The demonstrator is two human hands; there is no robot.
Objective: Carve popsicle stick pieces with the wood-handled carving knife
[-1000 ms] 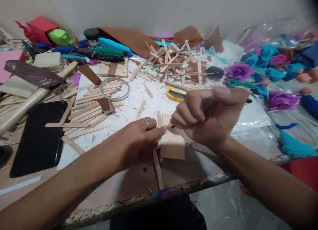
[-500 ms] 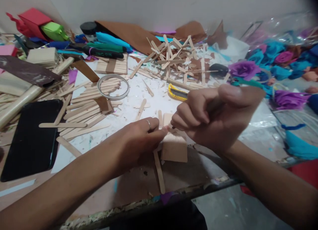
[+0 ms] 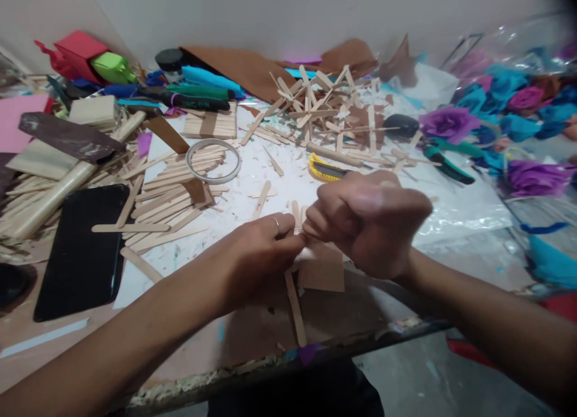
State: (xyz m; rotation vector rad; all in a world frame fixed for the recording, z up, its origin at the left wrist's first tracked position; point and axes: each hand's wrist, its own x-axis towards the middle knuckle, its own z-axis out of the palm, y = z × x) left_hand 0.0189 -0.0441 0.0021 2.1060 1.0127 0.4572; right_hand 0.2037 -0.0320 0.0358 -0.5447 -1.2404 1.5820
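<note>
My left hand rests on the table with its fingers curled and pressed onto a wooden craft stick that lies beside a brown cardboard piece. A ring shows on one finger. My right hand is a closed fist just right of it, knuckles touching the left fingertips over the stick's top end. What the right fist grips is hidden inside it. A yellow utility knife lies on the table just behind the right hand.
Loose craft sticks are heaped at left, and glued stick shapes at the back. A tape ring, a black phone, green-handled pliers, paper flowers and coloured paper surround the work. The table's front edge is close.
My right hand has dropped lower and rolled forward, its thumb now tucked down, closing onto the left fingertips. The left hand has stayed on the stick.
</note>
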